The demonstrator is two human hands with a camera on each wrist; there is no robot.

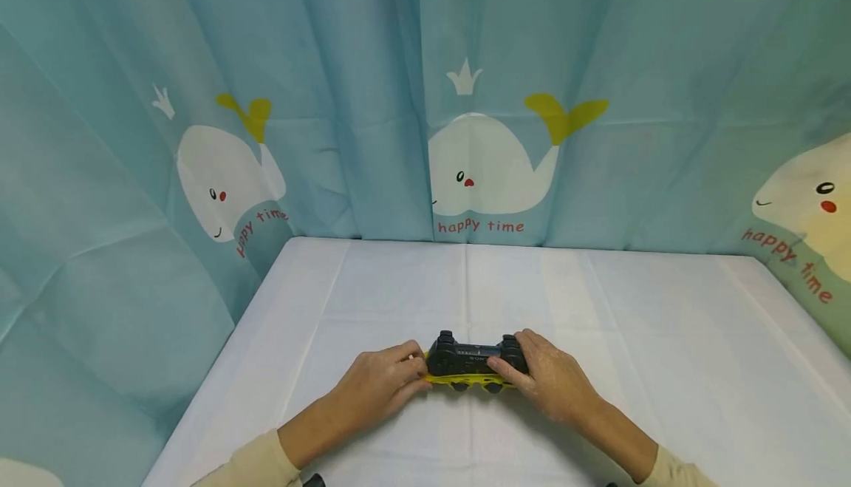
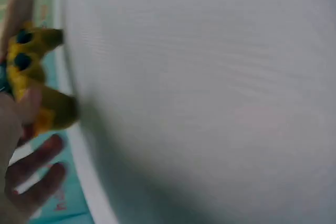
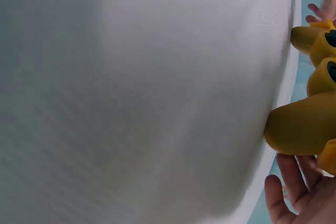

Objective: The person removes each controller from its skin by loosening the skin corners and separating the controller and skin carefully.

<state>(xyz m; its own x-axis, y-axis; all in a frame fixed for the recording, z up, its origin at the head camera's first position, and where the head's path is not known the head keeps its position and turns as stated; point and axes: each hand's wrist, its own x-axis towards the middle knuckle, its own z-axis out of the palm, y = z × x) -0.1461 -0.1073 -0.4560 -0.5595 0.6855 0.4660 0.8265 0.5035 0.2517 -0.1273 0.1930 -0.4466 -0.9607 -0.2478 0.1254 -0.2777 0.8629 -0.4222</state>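
Note:
A black game controller point(image 1: 473, 354) lies on the white table point(image 1: 598, 310), close to its front edge. A yellow silicone cover point(image 1: 468, 380) sits along the controller's near underside. My left hand point(image 1: 399, 376) pinches the left end of the cover. My right hand point(image 1: 532, 369) grips the controller's right end, thumb on its face. The left wrist view shows the yellow cover point(image 2: 31, 77) under my thumb, with the other fingers point(image 2: 37, 171) spread below. In the right wrist view the yellow cover point(image 3: 307, 124) rests against the tablecloth above my fingers point(image 3: 294, 182).
A teal curtain with white whales point(image 1: 485, 162) hangs around the back and both sides of the table. The white cloth point(image 1: 399, 287) stretches behind and beside the hands. Cream sleeves point(image 1: 253, 465) cover both forearms.

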